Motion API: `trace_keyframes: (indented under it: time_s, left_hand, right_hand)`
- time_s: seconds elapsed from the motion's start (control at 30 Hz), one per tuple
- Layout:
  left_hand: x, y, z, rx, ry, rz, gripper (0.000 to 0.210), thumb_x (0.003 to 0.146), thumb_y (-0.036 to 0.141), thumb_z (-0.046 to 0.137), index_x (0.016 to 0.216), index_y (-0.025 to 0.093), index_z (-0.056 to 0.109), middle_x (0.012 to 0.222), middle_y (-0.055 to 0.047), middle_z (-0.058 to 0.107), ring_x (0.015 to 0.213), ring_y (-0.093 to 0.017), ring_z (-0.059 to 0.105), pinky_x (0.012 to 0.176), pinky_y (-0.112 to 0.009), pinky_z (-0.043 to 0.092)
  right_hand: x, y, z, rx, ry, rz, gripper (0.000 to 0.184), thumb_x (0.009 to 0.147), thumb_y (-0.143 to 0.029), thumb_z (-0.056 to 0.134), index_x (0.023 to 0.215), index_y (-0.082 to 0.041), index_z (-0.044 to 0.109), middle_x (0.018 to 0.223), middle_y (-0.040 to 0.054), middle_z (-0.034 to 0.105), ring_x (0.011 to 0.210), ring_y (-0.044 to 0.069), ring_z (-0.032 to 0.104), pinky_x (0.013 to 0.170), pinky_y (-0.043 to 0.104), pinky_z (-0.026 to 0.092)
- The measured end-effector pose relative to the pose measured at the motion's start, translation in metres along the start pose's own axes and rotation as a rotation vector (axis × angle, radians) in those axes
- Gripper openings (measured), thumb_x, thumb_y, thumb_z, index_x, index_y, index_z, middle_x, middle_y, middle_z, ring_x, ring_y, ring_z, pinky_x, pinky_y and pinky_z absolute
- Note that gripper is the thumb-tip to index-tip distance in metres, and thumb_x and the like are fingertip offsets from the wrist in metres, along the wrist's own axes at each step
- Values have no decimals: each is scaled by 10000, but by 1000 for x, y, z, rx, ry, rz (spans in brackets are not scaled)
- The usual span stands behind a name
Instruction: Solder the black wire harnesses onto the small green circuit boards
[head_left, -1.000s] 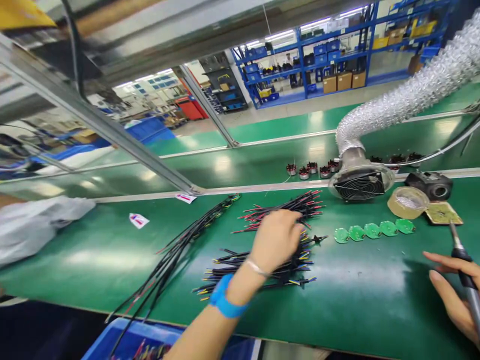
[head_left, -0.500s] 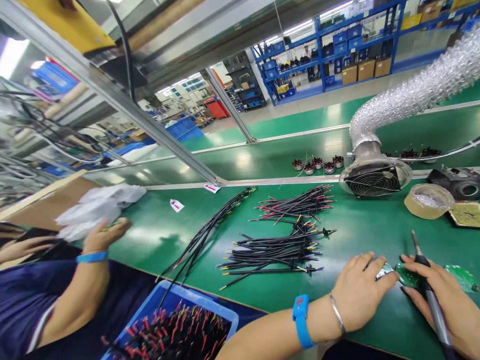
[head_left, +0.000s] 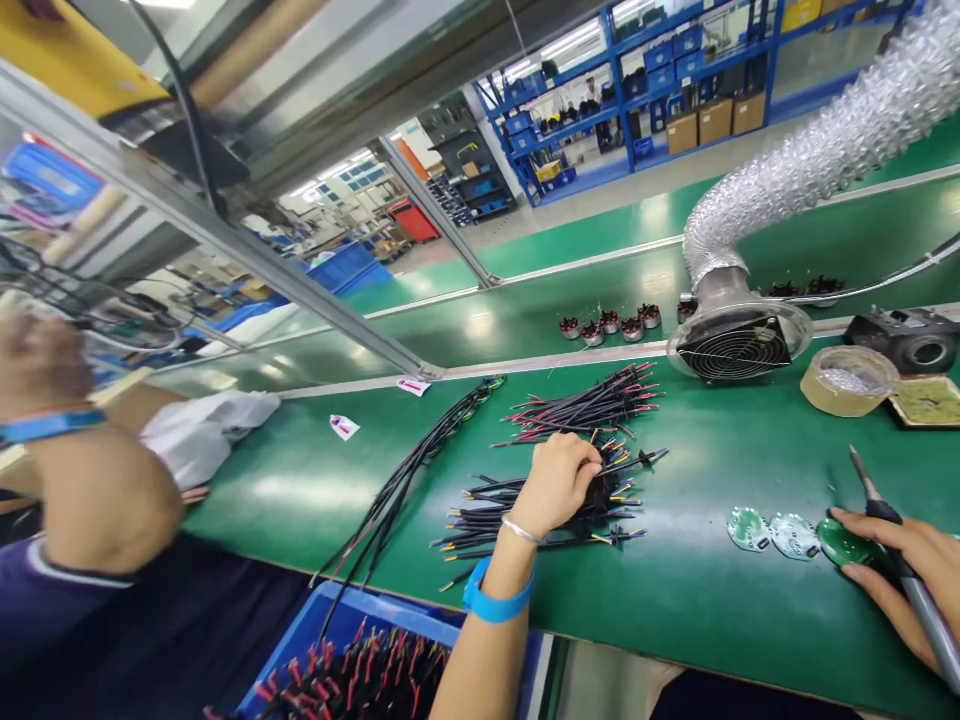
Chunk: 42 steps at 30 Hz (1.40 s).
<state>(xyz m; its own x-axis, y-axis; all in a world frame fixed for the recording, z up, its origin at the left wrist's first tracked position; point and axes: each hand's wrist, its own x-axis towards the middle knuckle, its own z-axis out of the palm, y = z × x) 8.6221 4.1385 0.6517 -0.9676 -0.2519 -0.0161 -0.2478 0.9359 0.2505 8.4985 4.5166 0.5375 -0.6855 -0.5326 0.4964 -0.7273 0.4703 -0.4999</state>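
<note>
My left hand (head_left: 559, 487) is over the middle pile of black cables (head_left: 487, 520), fingers closed on a black cable (head_left: 626, 462) that has a dark grommet near its end. These cables show yellow and blue wire ends. In my right hand (head_left: 919, 570) a soldering iron (head_left: 885, 512) lies across the fingers, its tip pointing up and left. The thumb and a finger of that hand also touch a round green circuit board (head_left: 844, 543). Left of it, in a row, lie two more round boards, a pale one (head_left: 793, 537) and a green one (head_left: 748, 528).
Black cables with red ends (head_left: 585, 405) lie behind, and a long cable bundle (head_left: 420, 455) is to the left. A blue bin (head_left: 322, 610) holds more cables. A fume fan (head_left: 739, 350), a tape roll (head_left: 847, 380) and small motors (head_left: 632, 328) stand behind. A co-worker's arm (head_left: 105, 490) is at left.
My left hand has moved left from the circuit boards to the cable pile and closed on a cable. My right hand keeps the soldering iron. The co-worker's hand has risen.
</note>
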Motion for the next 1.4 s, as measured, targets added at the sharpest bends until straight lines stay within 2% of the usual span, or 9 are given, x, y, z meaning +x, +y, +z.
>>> trace_keyframes:
  time_s: [0.17, 0.3, 0.43, 0.57, 0.73, 0.9, 1.07, 1.2, 1.4]
  left_hand:
    - [-11, 3, 1, 17, -5, 20, 209, 838, 131, 514, 1033, 197, 549, 844, -14, 639, 858, -198, 551, 812, -370, 367]
    - [-14, 14, -2, 33, 133, 117, 219, 896, 136, 399, 1055, 177, 545, 896, -52, 613, 859, -194, 541, 806, -369, 388]
    - [10, 36, 4, 46, 199, 113, 237, 904, 282, 450, 1054, 165, 593, 983, -98, 589, 930, -223, 524, 835, -387, 420]
    - [28, 60, 8, 4, 60, 143, 118, 800, 280, 621, 880, 196, 645, 965, -65, 631, 961, -248, 541, 855, -419, 415]
    - [6, 104, 7, -425, 55, 229, 182, 768, 320, 679, 851, 200, 570, 787, -6, 621, 673, -137, 559, 632, -256, 454]
    - [-1, 137, 21, -610, -39, 368, 159, 749, 250, 682, 768, 191, 536, 771, -14, 587, 684, -135, 527, 609, -242, 428]
    - [6, 142, 30, -901, -327, 192, 75, 796, 202, 549, 869, 186, 550, 634, 20, 550, 558, -107, 525, 524, -213, 426]
    - [8, 141, 31, -1145, -601, 30, 138, 780, 295, 560, 834, 170, 535, 633, 38, 518, 359, -55, 461, 314, -159, 266]
    - [6, 146, 32, -1201, -533, -8, 285, 829, 447, 551, 833, 166, 504, 462, 72, 468, 307, -31, 375, 323, -124, 225]
  right_hand:
    - [9, -12, -14, -69, -31, -106, 359, 841, -425, 540, 1161, -261, 532, 1171, 30, 619, 1050, 253, 581, 897, 402, 447]
    - [20, -50, -16, 36, 31, 0, 330, 832, -356, 584, 1140, -256, 522, 1198, 24, 615, 1056, 216, 605, 920, 349, 481]
    - [33, -84, -6, 198, 79, 75, 298, 848, -265, 575, 1138, -240, 514, 1135, 46, 650, 987, 194, 648, 865, 318, 535]
    - [41, -100, 1, 280, 109, 71, 281, 842, -208, 572, 1118, -230, 521, 1102, 65, 656, 949, 194, 657, 847, 327, 549]
    - [49, -112, 5, 505, 126, 212, 286, 836, -222, 599, 1104, -221, 498, 990, 59, 641, 787, 148, 653, 714, 272, 571]
    - [56, -117, 7, 621, 201, 273, 238, 852, -181, 571, 1063, -223, 469, 873, 24, 589, 724, 108, 606, 659, 224, 546]
    - [51, -112, 6, 649, 228, 255, 256, 836, -162, 589, 1053, -227, 469, 885, 27, 582, 732, 113, 590, 671, 241, 534]
    - [48, -111, 6, 693, 219, 255, 261, 832, -144, 588, 1046, -229, 464, 864, 22, 567, 725, 109, 583, 652, 232, 522]
    - [45, -120, 13, 672, 347, 271, 258, 804, -74, 589, 994, -213, 484, 815, 8, 554, 710, 111, 578, 649, 249, 514]
